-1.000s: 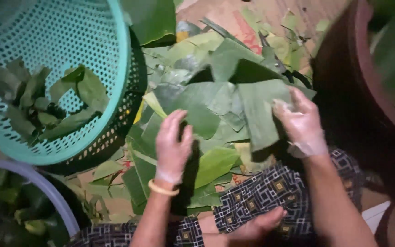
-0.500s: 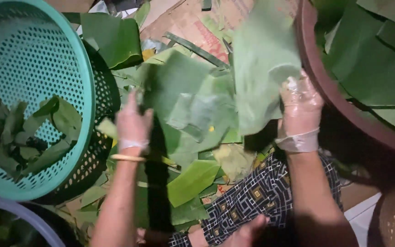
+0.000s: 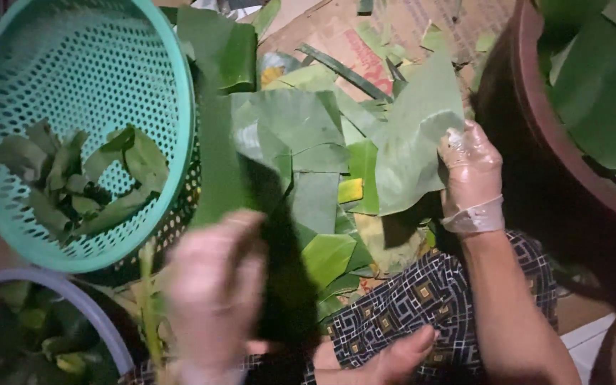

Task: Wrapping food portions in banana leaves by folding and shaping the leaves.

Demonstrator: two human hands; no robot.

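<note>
Left of the right hand [image 3: 470, 175], which pinches a large leaf [image 3: 411, 142], many cut leaves [image 3: 301, 142] remain unsorted; the blurred left hand [image 3: 215, 292] grips a dark strip [image 3: 279, 271], few pieces in the teal basket [image 3: 8, 214]

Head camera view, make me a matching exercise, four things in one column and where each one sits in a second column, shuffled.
Things:
1. teal basket
2. brown tub
3. right hand
4. patterned cloth

Places:
A. bottom centre, below the leaf pile
B. upper left, with folded leaves inside
C. right edge, with large leaves inside
D. right of centre, holding a pale green leaf

Pairs: 1-B, 2-C, 3-D, 4-A
</note>
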